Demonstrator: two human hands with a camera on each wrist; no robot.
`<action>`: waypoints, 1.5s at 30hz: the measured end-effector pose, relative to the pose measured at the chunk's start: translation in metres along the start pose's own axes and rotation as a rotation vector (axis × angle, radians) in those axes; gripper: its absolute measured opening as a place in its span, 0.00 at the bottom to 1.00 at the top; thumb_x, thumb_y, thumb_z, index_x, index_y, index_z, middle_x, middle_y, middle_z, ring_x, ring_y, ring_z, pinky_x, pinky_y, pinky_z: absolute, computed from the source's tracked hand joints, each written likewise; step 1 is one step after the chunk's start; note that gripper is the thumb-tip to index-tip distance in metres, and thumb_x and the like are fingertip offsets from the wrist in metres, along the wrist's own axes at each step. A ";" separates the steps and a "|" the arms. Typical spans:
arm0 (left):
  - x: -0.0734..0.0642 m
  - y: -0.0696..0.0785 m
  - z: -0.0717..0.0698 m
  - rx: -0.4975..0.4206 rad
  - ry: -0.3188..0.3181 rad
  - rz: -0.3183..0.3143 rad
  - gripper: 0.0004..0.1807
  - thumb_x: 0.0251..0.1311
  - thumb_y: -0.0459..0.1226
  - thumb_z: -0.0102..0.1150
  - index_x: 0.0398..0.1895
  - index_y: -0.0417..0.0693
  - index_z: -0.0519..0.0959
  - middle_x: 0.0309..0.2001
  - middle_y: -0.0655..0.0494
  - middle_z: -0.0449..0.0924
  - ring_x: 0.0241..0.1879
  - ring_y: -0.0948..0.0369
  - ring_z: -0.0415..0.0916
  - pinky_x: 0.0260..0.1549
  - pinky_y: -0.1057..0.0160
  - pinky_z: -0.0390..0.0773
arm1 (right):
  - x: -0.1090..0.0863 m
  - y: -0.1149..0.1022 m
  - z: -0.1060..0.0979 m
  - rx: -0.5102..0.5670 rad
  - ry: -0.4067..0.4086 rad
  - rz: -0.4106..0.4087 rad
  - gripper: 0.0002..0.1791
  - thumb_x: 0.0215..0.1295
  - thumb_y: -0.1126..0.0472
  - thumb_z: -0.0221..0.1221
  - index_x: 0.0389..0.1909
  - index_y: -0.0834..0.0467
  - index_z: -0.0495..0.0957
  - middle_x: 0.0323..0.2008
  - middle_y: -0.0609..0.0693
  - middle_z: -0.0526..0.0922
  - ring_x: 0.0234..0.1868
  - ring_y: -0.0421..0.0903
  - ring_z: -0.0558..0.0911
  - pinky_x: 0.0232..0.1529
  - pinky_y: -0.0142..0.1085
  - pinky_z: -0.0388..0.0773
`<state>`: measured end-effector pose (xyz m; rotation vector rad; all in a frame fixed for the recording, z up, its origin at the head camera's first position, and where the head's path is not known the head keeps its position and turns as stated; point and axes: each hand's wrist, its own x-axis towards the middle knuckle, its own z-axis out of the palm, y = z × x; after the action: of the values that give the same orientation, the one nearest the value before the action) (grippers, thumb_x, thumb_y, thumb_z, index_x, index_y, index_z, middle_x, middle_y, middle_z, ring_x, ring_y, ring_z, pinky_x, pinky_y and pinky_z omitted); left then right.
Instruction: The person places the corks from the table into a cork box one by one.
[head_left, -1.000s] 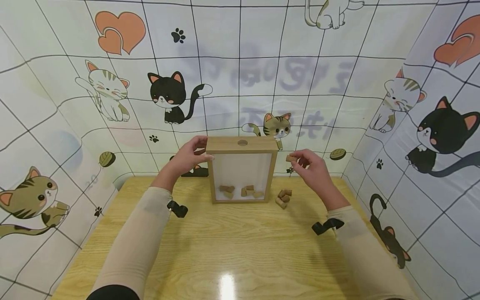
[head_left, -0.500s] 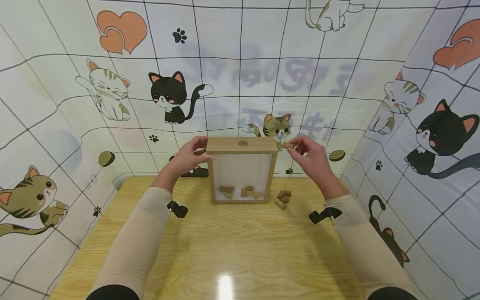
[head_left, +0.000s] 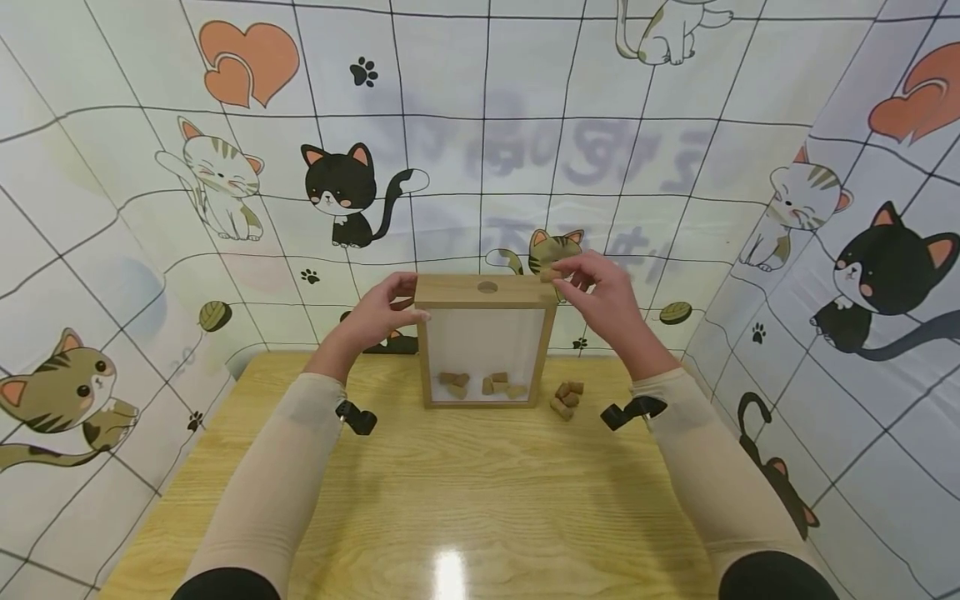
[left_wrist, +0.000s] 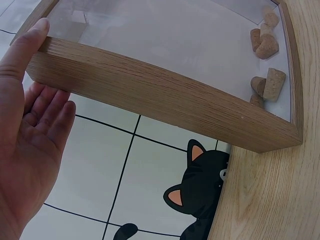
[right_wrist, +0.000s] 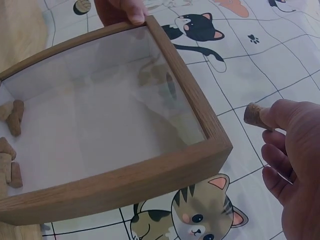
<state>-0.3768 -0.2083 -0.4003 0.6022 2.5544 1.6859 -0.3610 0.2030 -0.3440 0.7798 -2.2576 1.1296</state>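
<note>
Right of centre in the head view, right hand (head_left: pixel 600 290), pinching a cork (right_wrist: pixel 254 115), has moved up and left since the earlier frames, now by the upper-right corner of the box (head_left: pixel 450 288). Left hand (head_left: pixel 378 313) grips its upper-left corner. Cork short, mottled brown.

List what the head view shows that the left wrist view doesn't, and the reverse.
Head only: the right hand pinching a cork, the hole atop the box, and loose corks on the table.

Left wrist only: the palm side of the left hand.

Both: that hand gripping the box, corks inside it, and the table.
</note>
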 end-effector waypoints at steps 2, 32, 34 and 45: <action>0.001 0.000 0.000 0.000 0.002 0.002 0.46 0.71 0.43 0.77 0.85 0.47 0.62 0.77 0.43 0.69 0.81 0.41 0.63 0.81 0.43 0.67 | 0.004 -0.003 0.003 0.005 -0.008 -0.002 0.11 0.78 0.65 0.70 0.56 0.59 0.90 0.40 0.53 0.82 0.37 0.48 0.80 0.37 0.36 0.78; 0.000 0.001 0.000 0.002 0.003 -0.002 0.45 0.72 0.42 0.76 0.85 0.46 0.61 0.77 0.43 0.69 0.82 0.43 0.63 0.82 0.45 0.65 | 0.042 -0.019 0.040 0.050 -0.216 0.051 0.11 0.78 0.61 0.70 0.57 0.57 0.88 0.46 0.52 0.84 0.42 0.49 0.80 0.40 0.41 0.79; -0.001 0.001 0.000 0.007 0.004 -0.001 0.45 0.72 0.42 0.76 0.85 0.46 0.61 0.77 0.43 0.69 0.81 0.43 0.64 0.82 0.45 0.65 | 0.045 -0.020 0.043 0.033 -0.244 0.041 0.11 0.79 0.60 0.69 0.57 0.57 0.89 0.48 0.52 0.84 0.42 0.49 0.79 0.40 0.42 0.78; 0.000 0.004 0.000 0.001 0.004 0.005 0.45 0.72 0.40 0.76 0.84 0.44 0.62 0.76 0.41 0.69 0.81 0.41 0.63 0.82 0.45 0.64 | 0.058 -0.025 0.053 -0.052 -0.327 -0.066 0.11 0.79 0.62 0.68 0.57 0.57 0.90 0.50 0.52 0.87 0.43 0.48 0.83 0.42 0.43 0.82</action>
<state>-0.3756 -0.2075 -0.3969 0.6072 2.5584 1.6896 -0.3945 0.1310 -0.3206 1.0751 -2.4920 0.9665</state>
